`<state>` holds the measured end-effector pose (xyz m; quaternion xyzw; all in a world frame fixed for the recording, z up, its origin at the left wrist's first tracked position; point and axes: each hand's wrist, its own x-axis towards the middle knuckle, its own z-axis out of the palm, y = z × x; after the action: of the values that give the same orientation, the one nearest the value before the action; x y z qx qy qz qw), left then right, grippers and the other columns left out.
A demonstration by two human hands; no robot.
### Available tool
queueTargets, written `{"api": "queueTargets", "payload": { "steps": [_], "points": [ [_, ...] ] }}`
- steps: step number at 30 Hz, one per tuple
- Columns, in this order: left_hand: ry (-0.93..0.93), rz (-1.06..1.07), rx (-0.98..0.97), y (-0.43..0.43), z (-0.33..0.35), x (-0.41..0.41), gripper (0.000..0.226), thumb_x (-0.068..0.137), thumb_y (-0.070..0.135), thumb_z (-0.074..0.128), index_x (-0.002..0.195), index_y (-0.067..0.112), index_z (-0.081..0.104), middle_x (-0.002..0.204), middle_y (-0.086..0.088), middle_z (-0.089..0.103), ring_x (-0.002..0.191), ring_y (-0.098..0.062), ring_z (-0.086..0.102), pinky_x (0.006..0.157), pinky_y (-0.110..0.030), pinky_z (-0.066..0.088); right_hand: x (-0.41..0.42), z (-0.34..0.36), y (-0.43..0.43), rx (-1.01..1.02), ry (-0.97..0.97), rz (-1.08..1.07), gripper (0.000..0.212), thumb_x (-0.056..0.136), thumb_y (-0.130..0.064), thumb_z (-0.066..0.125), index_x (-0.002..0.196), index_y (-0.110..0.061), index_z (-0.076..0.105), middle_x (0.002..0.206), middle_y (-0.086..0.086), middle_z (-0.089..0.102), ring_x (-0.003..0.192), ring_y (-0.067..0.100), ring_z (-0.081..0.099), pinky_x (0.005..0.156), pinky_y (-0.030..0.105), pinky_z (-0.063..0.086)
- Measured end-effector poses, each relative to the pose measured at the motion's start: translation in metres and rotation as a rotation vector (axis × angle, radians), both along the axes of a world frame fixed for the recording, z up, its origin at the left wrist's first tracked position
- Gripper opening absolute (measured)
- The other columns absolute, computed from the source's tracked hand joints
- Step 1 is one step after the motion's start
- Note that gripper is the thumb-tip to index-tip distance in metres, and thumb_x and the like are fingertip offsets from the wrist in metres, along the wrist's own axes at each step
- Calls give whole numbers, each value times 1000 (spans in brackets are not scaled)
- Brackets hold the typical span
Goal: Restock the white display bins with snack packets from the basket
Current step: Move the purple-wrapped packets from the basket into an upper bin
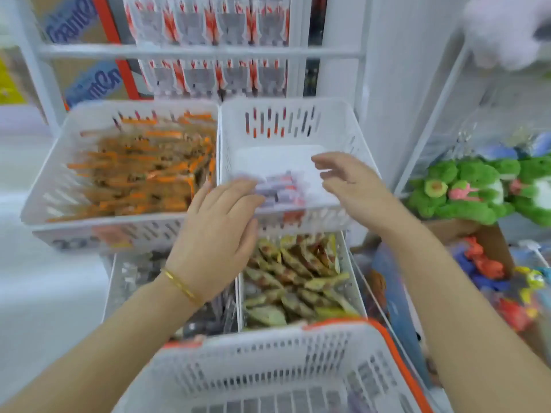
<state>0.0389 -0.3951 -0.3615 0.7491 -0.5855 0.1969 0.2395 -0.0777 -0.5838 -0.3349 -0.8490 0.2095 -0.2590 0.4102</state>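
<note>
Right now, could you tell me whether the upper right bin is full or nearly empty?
Nearly empty: the upper right bin shows bare floor, with few packets at its front.

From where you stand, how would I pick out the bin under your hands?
Find the white rack hung with red-and-white packets; just below it sit two white slotted bins side by side. It is the right-hand bin. Unlike its left neighbour, heaped with orange packets, it is almost bare, with only a few purple-and-red packets at its front.
</note>
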Motion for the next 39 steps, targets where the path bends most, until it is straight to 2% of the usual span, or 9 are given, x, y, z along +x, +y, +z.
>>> {"api": "queueTargets", "payload": {
  "steps": [4, 9, 12, 17, 24, 30, 33, 36, 39],
  "points": [
    [49, -236, 239, 64, -58, -73, 32, 89, 15, 39, 108, 5, 63, 129, -14, 55, 123, -31, 47, 107, -38, 37, -91, -48, 73, 513, -63, 147, 31, 87, 6, 46, 101, -18, 62, 95, 4, 67, 85, 19, 67, 77, 32, 54],
    [71, -355, 758, 123, -139, -125, 25, 78, 22, 56, 98, 13, 68, 126, -13, 59, 113, -35, 58, 72, -49, 56, -154, -216, 125, 38, 816, -63, 40, 90, 5, 43, 121, -13, 61, 126, 10, 60, 112, 28, 57, 95, 42, 47],
    [135, -305, 798, 137, -143, -133, 27, 81, 23, 62, 106, 15, 67, 130, -11, 56, 118, -34, 54, 90, -48, 51, -157, -265, 146, -120, 968, -104, 42, 95, -6, 48, 135, -17, 47, 143, 11, 41, 128, 32, 40, 102, 44, 40],
    [170, -247, 834, 133, -141, -141, 37, 97, 28, 42, 132, 20, 47, 154, 0, 22, 140, -19, 19, 113, -30, 22, -163, -300, 145, -343, 1297, -69, 63, 84, -59, 55, 135, -24, 43, 154, 18, 13, 138, 38, 18, 104, 46, 34],
    [219, -191, 863, 123, -142, -139, 37, 98, 29, 38, 134, 23, 44, 153, 2, 21, 138, -16, 18, 111, -28, 23, -152, -314, 148, -573, 1442, -110, 51, 84, -60, 48, 118, -22, 55, 127, 13, 46, 112, 32, 41, 90, 41, 34],
    [383, -154, 910, 120, -146, -137, 37, 97, 28, 41, 133, 20, 46, 147, 0, 32, 135, -18, 29, 110, -27, 23, -146, -283, 145, -189, 1304, -208, 51, 85, -49, 61, 117, -10, 57, 125, 9, 38, 100, 27, 55, 74, 33, 45],
    [829, 36, 825, 114, -149, -140, 48, 96, 36, 44, 138, 15, 38, 141, -3, 41, 128, -20, 41, 105, -28, 33, -134, -234, 140, 63, 1007, -251, 33, 82, -44, 63, 85, -11, 61, 115, 9, 43, 77, 20, 57, 61, 26, 40],
    [1860, 238, 531, 105, -142, -144, 74, 82, 56, 55, 141, 18, 32, 141, -8, 41, 122, -27, 49, 101, -44, 44, -120, -180, 161, 201, 643, -60, 38, 79, -26, 65, 55, -12, 40, 70, 2, 41, 52, 10, 37, 46, 17, 28],
    [2180, 170, 274, 100, -130, -140, 70, 72, 49, 66, 128, 11, 49, 129, -14, 54, 110, -32, 59, 83, -50, 54, -115, -148, 188, 269, 479, 139, 26, 77, -26, 67, 66, -9, 51, 74, 2, 45, 73, 11, 40, 59, 22, 35]
  ]
}}
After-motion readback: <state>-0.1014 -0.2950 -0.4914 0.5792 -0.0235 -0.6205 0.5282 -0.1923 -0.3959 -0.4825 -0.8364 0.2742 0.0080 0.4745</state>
